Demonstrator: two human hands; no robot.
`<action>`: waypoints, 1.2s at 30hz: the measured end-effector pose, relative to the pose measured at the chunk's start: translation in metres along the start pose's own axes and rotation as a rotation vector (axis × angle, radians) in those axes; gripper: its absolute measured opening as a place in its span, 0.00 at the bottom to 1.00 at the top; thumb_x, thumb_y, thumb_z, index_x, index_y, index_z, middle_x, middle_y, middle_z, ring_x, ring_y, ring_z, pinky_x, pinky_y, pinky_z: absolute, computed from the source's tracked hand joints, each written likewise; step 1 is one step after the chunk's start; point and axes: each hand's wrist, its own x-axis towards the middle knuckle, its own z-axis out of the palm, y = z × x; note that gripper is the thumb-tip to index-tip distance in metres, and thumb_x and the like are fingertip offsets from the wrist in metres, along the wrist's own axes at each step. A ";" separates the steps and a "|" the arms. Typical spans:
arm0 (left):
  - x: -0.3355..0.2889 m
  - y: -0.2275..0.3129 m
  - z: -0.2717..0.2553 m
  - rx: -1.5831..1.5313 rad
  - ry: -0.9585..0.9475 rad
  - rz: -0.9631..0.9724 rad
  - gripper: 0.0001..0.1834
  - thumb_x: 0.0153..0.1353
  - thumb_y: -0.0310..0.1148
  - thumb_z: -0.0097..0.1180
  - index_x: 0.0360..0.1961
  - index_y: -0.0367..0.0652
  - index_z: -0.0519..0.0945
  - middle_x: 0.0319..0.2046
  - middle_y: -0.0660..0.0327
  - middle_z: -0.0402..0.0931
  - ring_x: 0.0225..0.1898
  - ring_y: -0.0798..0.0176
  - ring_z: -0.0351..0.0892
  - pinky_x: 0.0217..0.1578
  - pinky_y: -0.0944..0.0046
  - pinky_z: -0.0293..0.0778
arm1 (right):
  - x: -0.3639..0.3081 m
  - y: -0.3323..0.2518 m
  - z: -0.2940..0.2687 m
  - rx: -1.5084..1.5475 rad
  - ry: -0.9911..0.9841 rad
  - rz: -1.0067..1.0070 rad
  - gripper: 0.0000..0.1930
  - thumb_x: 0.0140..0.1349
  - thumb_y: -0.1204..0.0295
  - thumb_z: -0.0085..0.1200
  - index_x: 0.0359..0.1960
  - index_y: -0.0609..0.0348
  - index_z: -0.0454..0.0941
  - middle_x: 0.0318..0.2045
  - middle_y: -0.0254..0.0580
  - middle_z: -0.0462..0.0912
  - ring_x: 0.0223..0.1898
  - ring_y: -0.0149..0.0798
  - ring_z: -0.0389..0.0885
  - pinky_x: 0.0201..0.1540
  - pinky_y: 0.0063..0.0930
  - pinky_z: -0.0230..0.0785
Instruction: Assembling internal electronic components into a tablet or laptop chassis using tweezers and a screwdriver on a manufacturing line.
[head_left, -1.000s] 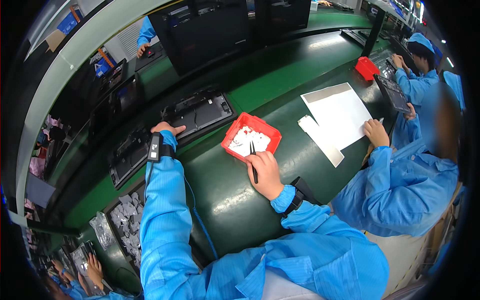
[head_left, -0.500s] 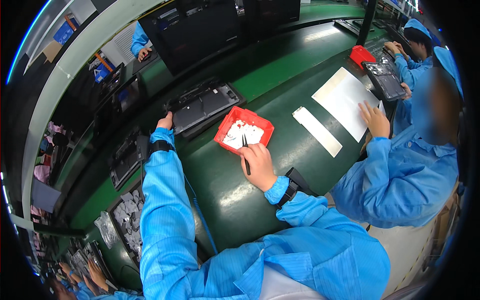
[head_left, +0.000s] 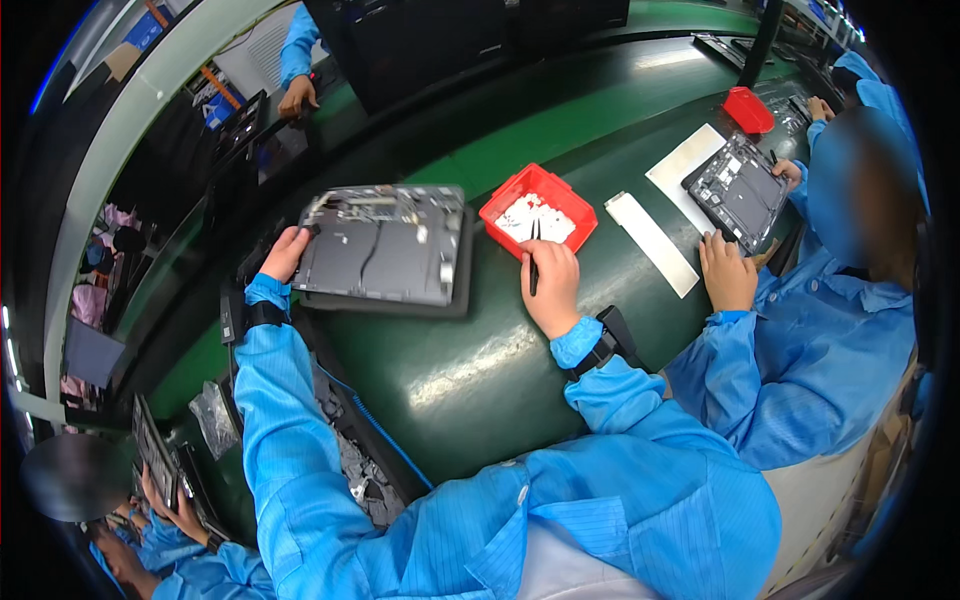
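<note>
My left hand (head_left: 287, 254) grips the left edge of a grey electronic device housing (head_left: 405, 255), whose open inside faces up with a dark cable down its middle. A dark panel edge shows beneath the housing, along its right and near sides. In my right hand (head_left: 555, 290) is a pair of black tweezers (head_left: 534, 268), held upright. Their tips reach over small white pieces (head_left: 522, 214) inside a red bin (head_left: 582, 222), to the right of the housing. Whether the tips pinch a piece is too small to tell.
A white strip (head_left: 655, 245) lies right of the bin. Beyond it a co-worker handles another open device (head_left: 740, 190) over a white sheet (head_left: 672, 170). A second red bin (head_left: 748, 108) stands far right. A tray of grey scraps (head_left: 365, 480) and blue coiled cord (head_left: 385, 435) are near my left forearm.
My left hand has drawn the housing nearer and turned it, away from the bin. The tweezers stay at the white pieces. The co-worker's device has come over the white sheet.
</note>
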 end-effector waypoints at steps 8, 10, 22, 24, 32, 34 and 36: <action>-0.041 0.039 0.081 0.168 -0.458 0.344 0.14 0.66 0.39 0.44 0.38 0.38 0.73 0.30 0.57 0.73 0.35 0.64 0.71 0.41 0.65 0.68 | 0.009 -0.018 -0.006 0.155 -0.028 -0.069 0.05 0.48 0.80 0.55 0.28 0.58 0.76 0.25 0.41 0.78 0.29 0.46 0.76 0.33 0.36 0.67; -0.038 0.051 0.083 0.200 -0.439 0.317 0.14 0.65 0.40 0.45 0.38 0.40 0.74 0.31 0.55 0.74 0.35 0.59 0.73 0.40 0.63 0.69 | 0.008 -0.023 -0.010 0.216 -0.082 -0.116 0.06 0.47 0.79 0.56 0.28 0.58 0.76 0.25 0.41 0.78 0.29 0.45 0.77 0.32 0.35 0.69; -0.060 0.055 0.071 0.587 0.021 0.126 0.17 0.61 0.43 0.46 0.34 0.40 0.78 0.32 0.48 0.77 0.37 0.44 0.75 0.38 0.51 0.69 | -0.011 -0.062 -0.040 0.234 -0.357 -0.198 0.06 0.51 0.74 0.55 0.30 0.58 0.71 0.22 0.44 0.74 0.25 0.49 0.74 0.28 0.41 0.66; -0.065 0.051 0.073 0.616 0.063 0.047 0.18 0.61 0.44 0.46 0.32 0.39 0.77 0.31 0.47 0.76 0.37 0.43 0.74 0.38 0.50 0.69 | -0.033 -0.060 -0.054 0.219 -0.500 -0.123 0.06 0.52 0.74 0.54 0.30 0.58 0.69 0.22 0.46 0.74 0.25 0.51 0.74 0.27 0.43 0.66; -0.067 0.046 0.071 0.474 0.103 0.093 0.18 0.61 0.43 0.46 0.32 0.38 0.77 0.32 0.45 0.76 0.37 0.42 0.73 0.37 0.51 0.68 | -0.065 -0.056 -0.044 0.411 -0.686 0.042 0.09 0.54 0.78 0.51 0.33 0.60 0.63 0.21 0.51 0.73 0.25 0.56 0.74 0.26 0.44 0.64; -0.067 0.055 0.067 0.471 0.079 0.092 0.17 0.61 0.43 0.47 0.32 0.37 0.76 0.32 0.45 0.75 0.37 0.42 0.73 0.38 0.52 0.68 | -0.065 -0.055 -0.044 0.426 -0.676 0.037 0.09 0.53 0.78 0.51 0.32 0.60 0.63 0.21 0.51 0.73 0.25 0.56 0.74 0.26 0.44 0.64; -0.070 0.053 0.066 0.511 0.057 0.066 0.17 0.61 0.42 0.47 0.33 0.37 0.76 0.32 0.46 0.76 0.37 0.42 0.73 0.38 0.52 0.69 | -0.063 -0.056 -0.045 0.405 -0.691 -0.031 0.11 0.47 0.82 0.48 0.33 0.59 0.63 0.23 0.50 0.75 0.27 0.55 0.75 0.29 0.45 0.65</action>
